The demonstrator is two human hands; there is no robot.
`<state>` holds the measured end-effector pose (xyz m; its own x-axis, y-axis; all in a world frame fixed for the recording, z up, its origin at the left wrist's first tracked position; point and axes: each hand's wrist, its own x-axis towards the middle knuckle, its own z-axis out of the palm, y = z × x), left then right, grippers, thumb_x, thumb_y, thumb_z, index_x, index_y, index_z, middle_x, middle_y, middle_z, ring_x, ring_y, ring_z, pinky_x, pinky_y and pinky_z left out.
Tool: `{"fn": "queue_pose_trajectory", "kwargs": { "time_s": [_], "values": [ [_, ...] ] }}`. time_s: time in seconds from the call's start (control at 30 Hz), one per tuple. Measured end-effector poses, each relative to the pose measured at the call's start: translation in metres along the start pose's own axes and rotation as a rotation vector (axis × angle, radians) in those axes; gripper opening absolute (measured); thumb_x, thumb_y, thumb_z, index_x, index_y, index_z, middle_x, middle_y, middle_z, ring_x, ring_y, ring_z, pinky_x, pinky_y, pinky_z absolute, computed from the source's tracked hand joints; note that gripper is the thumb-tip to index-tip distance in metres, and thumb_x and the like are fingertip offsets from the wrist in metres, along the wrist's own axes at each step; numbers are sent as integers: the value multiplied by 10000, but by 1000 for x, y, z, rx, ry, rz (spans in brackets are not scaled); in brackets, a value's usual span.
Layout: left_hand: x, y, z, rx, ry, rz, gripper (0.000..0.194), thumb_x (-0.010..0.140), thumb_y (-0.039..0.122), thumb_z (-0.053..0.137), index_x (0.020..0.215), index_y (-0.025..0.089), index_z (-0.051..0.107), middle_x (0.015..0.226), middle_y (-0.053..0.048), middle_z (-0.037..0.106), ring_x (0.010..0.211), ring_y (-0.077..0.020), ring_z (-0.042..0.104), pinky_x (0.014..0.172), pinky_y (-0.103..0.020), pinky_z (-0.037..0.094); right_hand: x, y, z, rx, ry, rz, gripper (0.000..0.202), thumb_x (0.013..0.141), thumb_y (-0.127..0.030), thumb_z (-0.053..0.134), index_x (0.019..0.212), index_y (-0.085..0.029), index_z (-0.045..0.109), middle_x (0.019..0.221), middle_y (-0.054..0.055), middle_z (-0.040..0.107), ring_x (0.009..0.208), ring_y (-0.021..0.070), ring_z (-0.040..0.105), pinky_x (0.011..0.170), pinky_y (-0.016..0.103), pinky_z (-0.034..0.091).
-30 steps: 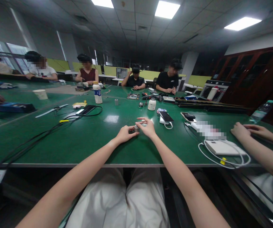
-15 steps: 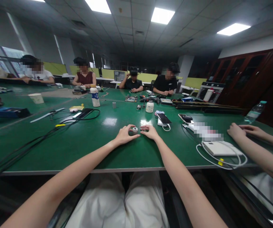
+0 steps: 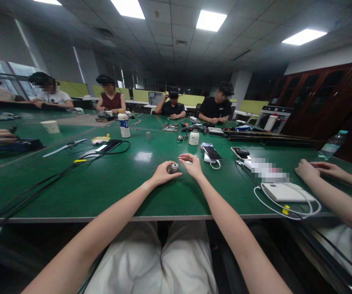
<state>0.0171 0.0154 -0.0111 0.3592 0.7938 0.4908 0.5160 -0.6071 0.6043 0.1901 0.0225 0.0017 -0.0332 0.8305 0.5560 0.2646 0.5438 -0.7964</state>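
A small round metal part (image 3: 175,167) stands upright on the green table (image 3: 108,192), close to the middle. My left hand (image 3: 163,173) curves around its left side, fingers behind and thumb in front, wrapped on it. Just to the right, my right hand (image 3: 191,165) is raised a little, its fingertips near the part but apart from it. Thumb and fingers of that hand are spread, and nothing shows between them.
A phone (image 3: 212,153) with a white cable lies right of my hands. Further right are a white box (image 3: 286,192) and another person's hands (image 3: 309,169). Black cables (image 3: 56,175) run along the left. Bottles (image 3: 193,137) stand further back.
My right hand has lifted slightly and moved up from beside the metal part. My left hand has stayed around it. A person's hand at the far left has shifted right.
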Motion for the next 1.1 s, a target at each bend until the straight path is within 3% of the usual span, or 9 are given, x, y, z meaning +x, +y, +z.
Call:
{"fn": "queue_pose_trajectory", "kwargs": {
  "time_s": [0.2, 0.4, 0.53, 0.67, 0.8, 0.9, 1.1],
  "values": [
    [1, 0, 2, -25, 0, -14, 430, 701, 463, 712, 983, 141, 672, 656, 27, 591, 557, -124, 501, 540, -231, 393, -8, -13, 14, 13, -78, -75, 123, 778, -157, 654, 883, -198, 702, 885, 32, 752, 856, 177, 717, 836, 312, 556],
    [0, 3, 1, -29, 7, -22, 415, 687, 471, 719, 926, 134, 683, 643, 22, 594, 547, -122, 497, 520, -225, 373, -9, -15, 14, -36, -89, -80, 145, 778, -131, 632, 869, -209, 712, 889, 17, 749, 853, 169, 708, 841, 303, 543],
    [-1, 4, 1, -18, 5, -21, 435, 703, 475, 711, 985, 144, 693, 668, 13, 622, 552, -127, 509, 527, -230, 383, -10, -18, 12, -56, -86, -49, 138, 775, -161, 653, 886, -209, 719, 910, 22, 755, 848, 173, 716, 811, 287, 545],
    [-2, 6, 1, -4, 16, -20, 440, 695, 465, 734, 1019, 168, 705, 738, -10, 674, 591, -146, 549, 566, -246, 429, -9, -20, 5, -101, 11, 15, 211, 794, -247, 653, 995, -213, 709, 753, 9, 749, 733, 185, 718, 774, 308, 536],
    [-2, 10, -1, 17, 91, -24, 451, 712, 449, 746, 1105, 235, 692, 969, -47, 704, 832, -210, 609, 768, -323, 486, -8, -20, -2, -123, 127, 76, 290, 864, -247, 502, 1095, -188, 667, 589, -14, 697, 641, 179, 699, 719, 292, 518],
    [-1, 12, -2, 30, 179, -53, 395, 802, 433, 676, 1164, 274, 669, 1101, -57, 668, 1028, -244, 572, 918, -396, 450, -7, -18, -3, -122, 157, 103, 321, 854, -196, 404, 994, -185, 692, 609, -5, 703, 651, 168, 693, 689, 263, 503],
    [4, 11, 0, 68, 248, -117, 157, 805, 396, 696, 883, 286, 775, 1080, -47, 657, 1120, -261, 522, 1010, -417, 397, -7, -14, -1, -125, 178, 136, 355, 828, -215, 333, 612, -199, 614, 604, 6, 689, 621, 153, 657, 619, 227, 474]
  ]
}}
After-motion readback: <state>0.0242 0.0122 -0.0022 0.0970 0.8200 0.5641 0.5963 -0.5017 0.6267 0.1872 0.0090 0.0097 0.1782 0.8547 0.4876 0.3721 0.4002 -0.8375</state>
